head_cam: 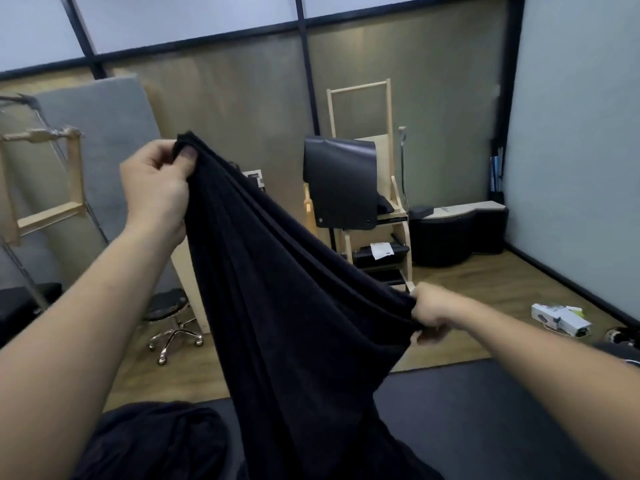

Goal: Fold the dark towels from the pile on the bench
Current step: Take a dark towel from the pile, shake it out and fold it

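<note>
My left hand [156, 188] pinches one corner of the dark towel [287, 289] high, my right hand [431, 315] grips its edge low above the bench [485, 410]; I should level both and pull taut.

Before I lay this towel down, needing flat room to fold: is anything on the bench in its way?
Only the towel pile on the left of the bench; right of the held towel nothing visible lies there.
</note>
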Motion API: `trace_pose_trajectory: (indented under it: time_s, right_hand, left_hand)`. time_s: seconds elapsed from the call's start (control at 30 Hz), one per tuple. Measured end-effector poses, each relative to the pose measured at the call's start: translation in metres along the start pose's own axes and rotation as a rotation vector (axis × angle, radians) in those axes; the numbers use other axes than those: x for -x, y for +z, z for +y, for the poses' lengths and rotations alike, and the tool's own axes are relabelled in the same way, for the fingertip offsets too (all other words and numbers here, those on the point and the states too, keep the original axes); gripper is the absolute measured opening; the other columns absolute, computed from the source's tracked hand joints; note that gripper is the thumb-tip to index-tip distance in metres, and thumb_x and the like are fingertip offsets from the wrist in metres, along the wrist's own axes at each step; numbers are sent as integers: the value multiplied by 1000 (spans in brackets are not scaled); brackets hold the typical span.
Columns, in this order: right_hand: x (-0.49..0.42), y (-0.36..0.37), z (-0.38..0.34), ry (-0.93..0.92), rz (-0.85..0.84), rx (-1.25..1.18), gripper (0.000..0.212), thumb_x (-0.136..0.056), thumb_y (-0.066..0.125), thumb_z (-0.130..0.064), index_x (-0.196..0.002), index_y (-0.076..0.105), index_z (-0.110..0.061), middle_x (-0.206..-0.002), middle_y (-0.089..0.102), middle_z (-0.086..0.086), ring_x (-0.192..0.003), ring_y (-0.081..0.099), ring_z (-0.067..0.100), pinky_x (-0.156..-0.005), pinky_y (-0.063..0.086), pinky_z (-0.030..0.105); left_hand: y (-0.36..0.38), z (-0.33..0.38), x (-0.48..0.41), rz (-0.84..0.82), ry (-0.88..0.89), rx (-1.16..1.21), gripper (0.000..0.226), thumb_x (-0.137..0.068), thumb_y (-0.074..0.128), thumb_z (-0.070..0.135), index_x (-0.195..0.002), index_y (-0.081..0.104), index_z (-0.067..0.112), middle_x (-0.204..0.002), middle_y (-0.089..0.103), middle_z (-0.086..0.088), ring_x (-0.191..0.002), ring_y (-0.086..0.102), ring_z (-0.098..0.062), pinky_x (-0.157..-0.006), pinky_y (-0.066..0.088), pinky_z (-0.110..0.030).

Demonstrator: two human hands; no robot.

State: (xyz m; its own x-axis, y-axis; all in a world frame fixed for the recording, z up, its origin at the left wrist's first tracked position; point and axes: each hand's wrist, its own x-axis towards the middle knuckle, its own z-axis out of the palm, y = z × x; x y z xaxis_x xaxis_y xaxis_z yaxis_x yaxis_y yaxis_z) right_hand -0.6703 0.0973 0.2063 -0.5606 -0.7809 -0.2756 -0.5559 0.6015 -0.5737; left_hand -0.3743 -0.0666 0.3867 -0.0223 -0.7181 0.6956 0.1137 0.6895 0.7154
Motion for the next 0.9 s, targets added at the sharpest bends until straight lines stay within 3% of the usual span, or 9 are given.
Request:
trace_pose_trajectory:
  time_s: [0.07,0.13,0.23,0.3,0.5,0.6,0.73,0.8,0.9]
  right_hand:
    - [-4,-79,-21,-113,421,59,35,-79,47,4,-96,72,-13,-86,74,17,-72,73,32,-57,59,35]
    - [3,-152,-51,-225,681,-183,32,-78,44,9,-84,69,-11,-80,68,18,-57,71,34,-48,59,40]
    - [11,-200,-81,-314,565,-675,42,-87,23,10,-103,58,-6,-96,59,24,-52,70,36,-41,55,37]
    - [13,-194,-83,-350,405,-777,46,-89,17,10,-110,56,-6,-104,61,25,-61,72,36,-47,58,40]
    - [26,-144,-30,-196,84,-731,38,-97,28,11,-116,61,2,-107,68,25,-83,74,37,-60,62,37]
    - [39,-118,0,-115,-85,-420,31,-93,45,13,-110,67,1,-98,74,20,-85,75,30,-61,61,32]
    - [53,-97,-1,-197,178,131,18,-80,65,-3,-87,72,-18,-82,75,6,-72,73,18,-61,60,31]
    - [68,-80,-24,-467,357,-21,22,-81,70,-5,-79,70,-27,-75,73,-2,-67,69,8,-65,56,26]
    - [111,-51,-70,-849,341,-484,21,-87,69,-3,-80,71,-24,-76,74,1,-74,73,16,-73,60,33]
  left_hand:
    - [-13,-7,-18,58,-90,14,25,-97,62,16,-73,64,25,-73,61,7,-65,57,-5,-68,49,-28]
    - [-19,-5,-39,96,-131,69,25,-99,60,17,-75,61,23,-76,61,3,-69,58,-10,-71,49,-31]
    - [-16,8,-61,99,-107,120,22,-101,54,20,-80,58,23,-80,60,2,-80,56,-18,-78,47,-37]
    - [-13,16,-64,91,-72,128,23,-104,49,18,-82,54,23,-81,58,3,-77,54,-13,-78,45,-36]
    - [1,17,-50,54,48,-20,25,-106,41,20,-84,46,30,-83,52,7,-75,47,-7,-73,39,-30]
    - [18,14,-34,51,178,-159,26,-106,37,20,-84,39,34,-82,44,14,-73,42,-3,-72,36,-27]
    - [56,19,-1,-84,365,-206,12,-102,40,13,-99,45,24,-81,50,19,-76,48,7,-74,37,-22]
    - [76,26,21,-161,437,-184,14,-99,44,8,-101,48,21,-78,54,20,-73,49,9,-70,37,-14]
    - [95,30,45,-247,465,-187,12,-97,47,3,-98,54,13,-79,55,9,-70,48,-1,-68,37,-11]
